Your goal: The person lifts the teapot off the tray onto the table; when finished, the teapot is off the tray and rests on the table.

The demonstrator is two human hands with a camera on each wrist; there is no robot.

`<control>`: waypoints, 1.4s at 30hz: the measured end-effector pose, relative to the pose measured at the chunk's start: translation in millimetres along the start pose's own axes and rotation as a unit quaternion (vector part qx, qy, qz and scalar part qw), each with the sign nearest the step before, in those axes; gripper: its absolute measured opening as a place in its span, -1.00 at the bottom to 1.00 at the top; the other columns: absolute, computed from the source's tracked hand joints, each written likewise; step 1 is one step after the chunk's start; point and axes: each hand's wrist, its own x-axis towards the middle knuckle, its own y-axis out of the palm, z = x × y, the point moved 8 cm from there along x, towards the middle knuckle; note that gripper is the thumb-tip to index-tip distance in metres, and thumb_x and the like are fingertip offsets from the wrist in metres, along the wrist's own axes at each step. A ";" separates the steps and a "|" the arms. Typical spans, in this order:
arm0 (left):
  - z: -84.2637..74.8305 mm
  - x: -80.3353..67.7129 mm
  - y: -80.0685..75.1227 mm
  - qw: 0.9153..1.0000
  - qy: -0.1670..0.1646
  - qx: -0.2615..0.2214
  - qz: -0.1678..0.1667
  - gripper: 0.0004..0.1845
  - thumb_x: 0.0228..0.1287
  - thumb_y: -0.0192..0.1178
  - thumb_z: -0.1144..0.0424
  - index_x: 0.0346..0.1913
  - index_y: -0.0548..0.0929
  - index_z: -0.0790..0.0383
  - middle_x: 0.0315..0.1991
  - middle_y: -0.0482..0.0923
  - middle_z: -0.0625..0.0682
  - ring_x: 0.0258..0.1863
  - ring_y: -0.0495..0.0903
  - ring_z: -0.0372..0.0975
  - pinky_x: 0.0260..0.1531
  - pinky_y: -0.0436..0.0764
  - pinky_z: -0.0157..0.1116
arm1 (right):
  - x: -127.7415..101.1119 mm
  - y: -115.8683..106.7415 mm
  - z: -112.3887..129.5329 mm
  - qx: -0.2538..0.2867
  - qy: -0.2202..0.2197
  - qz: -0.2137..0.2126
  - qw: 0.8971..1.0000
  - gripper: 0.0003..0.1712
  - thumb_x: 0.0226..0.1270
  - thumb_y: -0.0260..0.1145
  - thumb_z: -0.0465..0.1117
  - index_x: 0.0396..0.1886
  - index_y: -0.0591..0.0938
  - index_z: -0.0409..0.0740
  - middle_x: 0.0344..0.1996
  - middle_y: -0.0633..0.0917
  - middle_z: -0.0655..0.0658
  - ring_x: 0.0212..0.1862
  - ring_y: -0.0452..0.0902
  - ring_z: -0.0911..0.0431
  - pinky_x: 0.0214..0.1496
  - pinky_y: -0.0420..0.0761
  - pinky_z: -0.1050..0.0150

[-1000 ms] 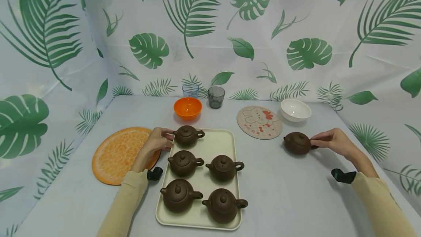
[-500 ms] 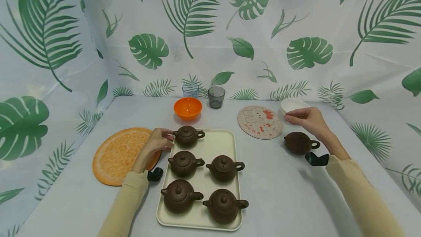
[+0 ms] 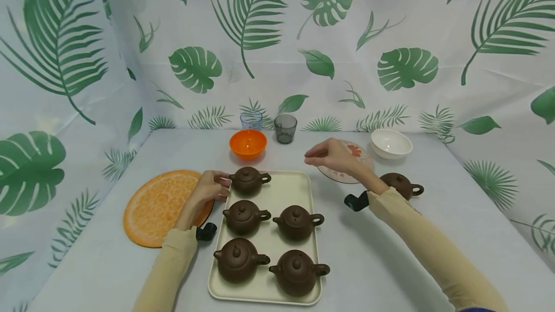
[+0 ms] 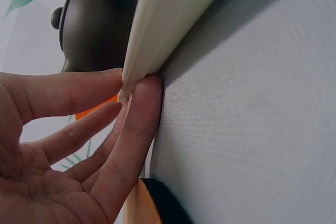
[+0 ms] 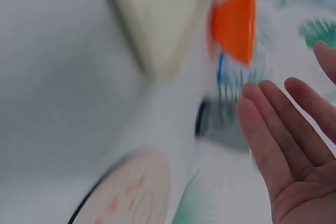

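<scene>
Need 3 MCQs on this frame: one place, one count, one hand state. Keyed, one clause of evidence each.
1. Where does the lone teapot stand?
A. on the tray
B. on the table, right of the tray
C. in the white bowl

2. How many teapots stand on the tray?
A. four
B. five
C. six

3. What is the right hand doing?
A. hanging open in the air, holding nothing
B. gripping a teapot handle
C. pressing on the orange mat

Answers:
1. B: the head view shows it on the table behind the right forearm, near the round picture mat.
2. B: one at the back left, then two rows of two, with the back right spot bare.
3. A: the right wrist view shows relaxed, straight fingers with nothing in them, while the left hand pinches the tray's corner.
</scene>
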 end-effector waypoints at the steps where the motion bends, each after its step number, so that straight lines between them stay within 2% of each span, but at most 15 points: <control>1: 0.3 0.2 0.7 1.000 -0.003 -0.003 0.001 -0.45 -0.01 0.16 0.62 0.16 0.47 0.53 -0.12 0.53 0.31 -0.38 0.59 -0.17 -0.40 0.70 -0.27 | 5.2 8.4 5.2 0.000 -0.005 0.012 1.000 -0.66 0.24 0.37 -0.17 -0.07 0.70 -0.31 -0.18 0.74 -0.21 -0.17 0.69 -0.01 -0.13 0.68 0.17; 6: -0.1 -0.2 2.2 1.000 -0.001 -0.003 0.003 -0.47 0.00 0.15 0.62 0.15 0.47 0.53 -0.14 0.53 0.30 -0.39 0.59 -0.18 -0.42 0.69 -0.27 | 29.3 41.5 26.5 -0.028 -0.027 0.058 0.998 -0.64 0.19 0.40 -0.17 -0.08 0.71 -0.31 -0.24 0.76 -0.15 -0.19 0.69 0.06 -0.12 0.68 0.21; 12: -0.2 0.7 0.2 1.000 -0.003 0.002 -0.003 -0.47 -0.01 0.16 0.63 0.14 0.48 0.53 -0.18 0.53 0.27 -0.42 0.58 -0.18 -0.44 0.69 -0.28 | 47.6 67.6 51.9 -0.047 -0.070 0.091 0.992 -0.64 0.15 0.42 -0.20 -0.13 0.71 -0.37 -0.28 0.77 -0.18 -0.22 0.70 0.05 -0.13 0.69 0.25; 20: 0.4 0.2 -0.5 1.000 -0.006 -0.001 -0.010 -0.46 -0.05 0.20 0.67 0.12 0.50 0.55 -0.23 0.53 0.25 -0.46 0.56 -0.18 -0.46 0.69 -0.27 | 56.1 95.3 62.6 -0.066 -0.065 0.134 0.987 -0.76 0.13 0.44 -0.20 -0.27 0.77 -0.28 -0.42 0.77 -0.10 -0.42 0.65 0.20 -0.31 0.66 0.38; 26: -1.8 -2.4 -0.3 1.000 -0.001 -0.006 -0.013 -0.45 -0.06 0.21 0.67 0.12 0.50 0.55 -0.24 0.53 0.24 -0.47 0.56 -0.18 -0.47 0.69 -0.27 | 56.3 100.4 68.2 -0.093 -0.087 0.124 0.984 -0.86 0.10 0.46 -0.23 -0.39 0.79 -0.23 -0.54 0.75 -0.05 -0.56 0.58 0.28 -0.45 0.59 0.43; 36: -2.5 1.6 3.3 1.000 0.006 -0.005 -0.016 -0.47 -0.07 0.22 0.67 0.10 0.53 0.53 -0.21 0.55 0.27 -0.48 0.58 -0.19 -0.47 0.70 -0.25 | 60.6 106.2 61.0 -0.125 -0.074 0.117 0.982 -0.88 0.10 0.46 -0.22 -0.46 0.79 -0.21 -0.64 0.72 -0.02 -0.65 0.57 0.24 -0.51 0.57 0.44; 42: -0.9 0.0 2.6 1.000 0.011 0.003 -0.017 -0.47 -0.05 0.21 0.66 0.11 0.51 0.54 -0.20 0.55 0.29 -0.46 0.59 -0.17 -0.46 0.70 -0.24 | 60.9 111.9 63.0 -0.121 -0.081 0.126 0.981 -0.89 0.11 0.46 -0.25 -0.47 0.78 -0.23 -0.66 0.71 -0.03 -0.67 0.56 0.23 -0.53 0.56 0.45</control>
